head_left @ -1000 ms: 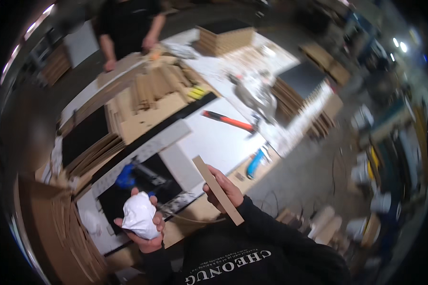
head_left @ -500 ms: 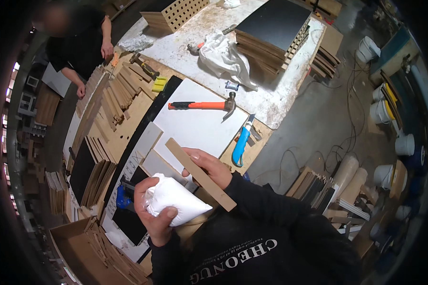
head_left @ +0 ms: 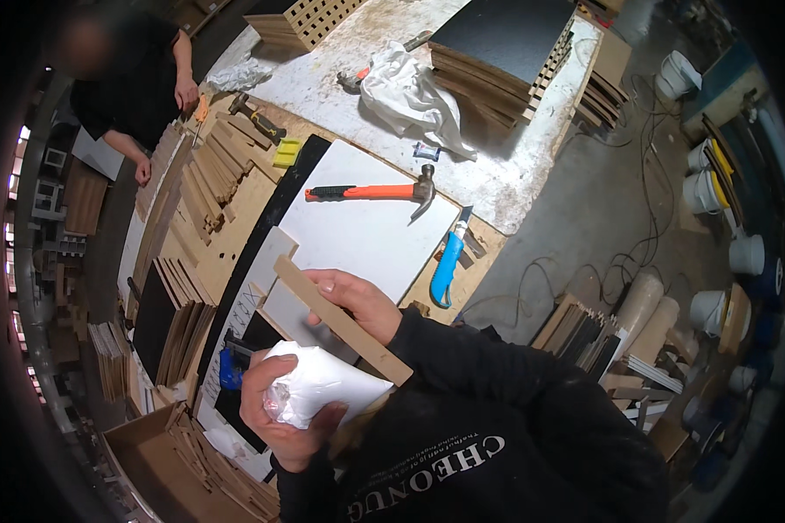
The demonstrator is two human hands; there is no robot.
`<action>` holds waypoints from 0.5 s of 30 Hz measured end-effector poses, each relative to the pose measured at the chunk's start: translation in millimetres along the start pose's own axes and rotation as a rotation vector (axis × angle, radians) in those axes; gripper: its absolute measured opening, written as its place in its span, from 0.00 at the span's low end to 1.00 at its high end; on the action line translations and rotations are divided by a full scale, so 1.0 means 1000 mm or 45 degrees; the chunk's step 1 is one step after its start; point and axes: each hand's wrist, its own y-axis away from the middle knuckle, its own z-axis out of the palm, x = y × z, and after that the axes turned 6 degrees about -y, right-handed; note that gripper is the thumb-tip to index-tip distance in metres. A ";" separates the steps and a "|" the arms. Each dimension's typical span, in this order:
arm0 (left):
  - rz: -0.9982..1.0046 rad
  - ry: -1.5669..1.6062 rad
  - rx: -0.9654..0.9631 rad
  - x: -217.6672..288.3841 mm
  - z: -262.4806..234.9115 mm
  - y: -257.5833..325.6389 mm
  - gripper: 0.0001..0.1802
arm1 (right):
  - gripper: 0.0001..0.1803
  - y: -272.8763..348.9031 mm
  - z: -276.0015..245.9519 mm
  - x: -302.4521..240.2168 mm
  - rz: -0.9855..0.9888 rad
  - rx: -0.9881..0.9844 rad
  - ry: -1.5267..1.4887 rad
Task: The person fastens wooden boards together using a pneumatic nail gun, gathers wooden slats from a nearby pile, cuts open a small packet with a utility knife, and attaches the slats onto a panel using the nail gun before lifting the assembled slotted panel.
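My left hand (head_left: pixel 290 443) is closed around a white cone-shaped bag (head_left: pixel 333 379), its gathered end at the left and its pointed tip toward the right. What fills the bag is hidden. Between the fingers and thumb of my right hand (head_left: pixel 362 302) is a flat wooden strip (head_left: pixel 344 322), held slantwise just above the bag. Its lower end is close to the bag's tip. Beyond my hands, a claw hammer (head_left: pixel 371 192) with an orange and black handle lies on a white panel (head_left: pixel 362 240). A blue utility knife (head_left: pixel 448 266) lies to the panel's right.
Wooden strips (head_left: pixel 209 179) cover the bench at the left, near a co-worker's hand (head_left: pixel 142 171). A blue tool (head_left: pixel 230 370) and a cardboard box (head_left: pixel 148 453) of strips are at lower left. Farther off are a white cloth (head_left: pixel 410 96) and stacked panels (head_left: pixel 480 83). Cables (head_left: pixel 645 192) cross the floor.
My right hand and the wooden strip have shifted left and slightly down. The bag has turned a little in my left hand, showing more of its gathered end.
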 end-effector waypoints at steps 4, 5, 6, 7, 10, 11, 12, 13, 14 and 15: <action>0.003 0.006 -0.005 -0.002 0.000 -0.002 0.34 | 0.20 -0.004 -0.002 0.004 0.006 0.002 -0.035; 0.005 0.007 -0.006 -0.002 0.000 -0.002 0.34 | 0.21 -0.006 -0.003 0.005 -0.003 -0.025 -0.041; 0.005 0.006 0.001 -0.003 0.001 -0.002 0.33 | 0.21 -0.006 -0.003 0.006 -0.006 -0.025 -0.041; 0.002 0.005 0.009 -0.003 0.000 -0.002 0.33 | 0.21 -0.007 -0.003 0.007 -0.006 -0.028 -0.046; 0.017 -0.016 0.005 -0.003 0.000 -0.003 0.33 | 0.21 -0.009 -0.005 0.011 -0.004 -0.029 -0.066; 0.016 -0.016 0.005 -0.003 0.000 -0.002 0.33 | 0.21 -0.010 -0.005 0.012 -0.001 -0.027 -0.079; 0.014 -0.023 0.005 -0.002 0.000 -0.002 0.32 | 0.21 -0.010 -0.004 0.013 0.000 -0.026 -0.079; 0.012 -0.031 0.002 -0.002 0.000 -0.003 0.32 | 0.20 -0.010 -0.004 0.013 0.004 -0.028 -0.083; 0.011 -0.031 0.001 -0.001 0.000 -0.004 0.32 | 0.20 -0.010 -0.005 0.014 0.009 -0.029 -0.086; 0.028 -0.054 -0.012 0.000 0.000 -0.005 0.32 | 0.20 -0.009 -0.005 0.014 0.009 -0.028 -0.086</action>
